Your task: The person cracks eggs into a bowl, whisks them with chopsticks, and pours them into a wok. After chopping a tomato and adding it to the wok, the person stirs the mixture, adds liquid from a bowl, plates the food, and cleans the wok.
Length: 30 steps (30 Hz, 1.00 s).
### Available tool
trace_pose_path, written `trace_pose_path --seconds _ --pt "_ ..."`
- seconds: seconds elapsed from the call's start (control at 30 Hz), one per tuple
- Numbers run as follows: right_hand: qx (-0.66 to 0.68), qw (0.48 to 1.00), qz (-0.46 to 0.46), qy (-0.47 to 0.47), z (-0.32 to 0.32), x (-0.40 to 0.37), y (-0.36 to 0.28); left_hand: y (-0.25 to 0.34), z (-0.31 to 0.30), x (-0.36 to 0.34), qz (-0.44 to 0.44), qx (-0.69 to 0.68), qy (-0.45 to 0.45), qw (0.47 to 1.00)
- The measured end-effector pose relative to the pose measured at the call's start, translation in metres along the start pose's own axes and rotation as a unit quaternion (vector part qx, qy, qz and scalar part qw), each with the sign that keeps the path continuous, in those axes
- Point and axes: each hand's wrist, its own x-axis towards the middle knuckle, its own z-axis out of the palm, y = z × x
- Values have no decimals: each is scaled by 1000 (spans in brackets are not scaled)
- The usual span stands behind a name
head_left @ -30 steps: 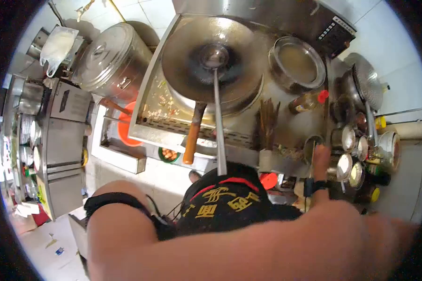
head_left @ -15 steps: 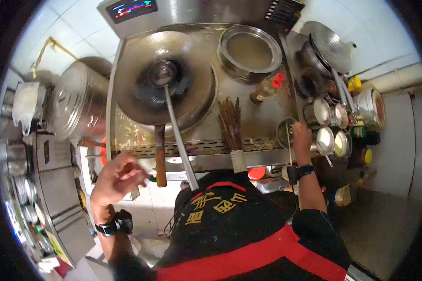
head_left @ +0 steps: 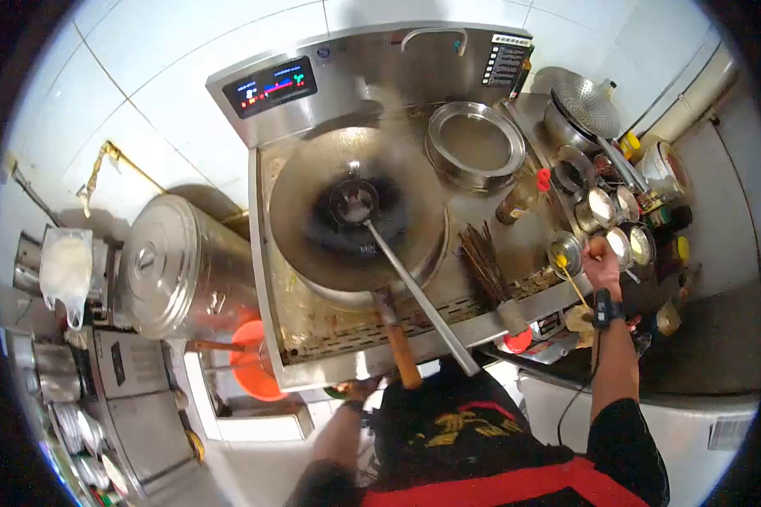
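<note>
My right hand (head_left: pixel 601 263) is at the right, closed beside a small metal bowl (head_left: pixel 565 251); what its fingers hold is hidden. A thin yellow-tipped stick (head_left: pixel 574 284) leans in that bowl. My left hand (head_left: pixel 359 390) is low, under the stove's front edge, dim and partly hidden, near the wooden handle (head_left: pixel 403 357) of the wok. The large wok (head_left: pixel 313 228) sits on the burner, with a long-handled ladle (head_left: pixel 414 291) resting in it, its bowl at the wok's dark bottom. A bamboo brush (head_left: pixel 488 268) lies right of the wok.
Behind the brush are a metal basin (head_left: pixel 479 107) and a red-capped bottle (head_left: pixel 518 203). Seasoning bowls (head_left: pixel 601 207) and a strainer (head_left: pixel 585 106) crowd the right. A big lidded pot (head_left: pixel 156 266) and an orange bucket (head_left: pixel 254 372) are at the left. A control display (head_left: pixel 271 87) is behind.
The view has shifted, so the stove appears farther right. My left hand has moved from left of the wok handle to below the stove edge. My right hand remains beside the small bowl.
</note>
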Motion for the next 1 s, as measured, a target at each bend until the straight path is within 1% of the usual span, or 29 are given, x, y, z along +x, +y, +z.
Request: trace_pose_path --seconds 0.03,0.07,0.1,0.13,0.17,0.23,0.27,0.33,0.37,0.43,0.5,0.57,0.63,0.7,0.77,0.8,0.83,0.9,0.97,1.0 --pt "72 997 37 -11 -4 -2 -1 17 2 3 5 -19 -3 1000" --pt "67 997 39 1 -10 -7 -22 30 6 11 11 -27 -5 1000" --pt "425 865 255 80 -23 -20 -66 42 8 14 16 -31 -7 999" --pt "701 562 411 154 -38 -36 -85 48 10 17 25 -28 -14 999" --pt "721 579 365 110 -45 -57 -64 55 14 19 31 -25 -17 999" --pt "750 601 275 -33 -64 -110 -50 69 20 18 46 -15 -27 998" --pt "745 594 301 49 -71 -134 -81 75 23 19 52 -10 -29 998" --pt "724 581 352 122 -81 -181 -122 82 29 17 56 -6 -27 998" --pt "714 578 380 111 -90 -206 -126 83 31 16 56 -4 -23 998" --pt "722 553 390 144 -95 -263 -111 87 30 16 60 -4 -13 998" --pt "709 565 410 102 -107 -317 -89 89 23 20 66 -12 -1 998" --pt "697 526 451 182 -118 -364 -87 96 18 23 76 -30 5 997" --pt "701 501 450 233 -133 -413 -80 98 9 28 83 -61 6 995" --pt "697 493 436 285 -142 -466 -65 106 1 31 87 -104 7 991" --pt "721 449 411 330 -152 -519 -50 115 -2 29 90 -148 -4 985" --pt "700 428 429 377 -157 -544 -47 117 0 25 89 -163 -19 983" --pt "710 416 402 401 -162 -570 -44 121 -3 20 86 -177 -29 980" --pt "701 389 379 463 -173 -616 -37 127 -5 9 80 -202 -45 975" --pt "705 320 357 523 -196 -680 -15 130 -6 -8 73 -215 -58 972" --pt "683 302 342 570 -212 -714 -4 132 -5 -20 69 -214 -66 972"
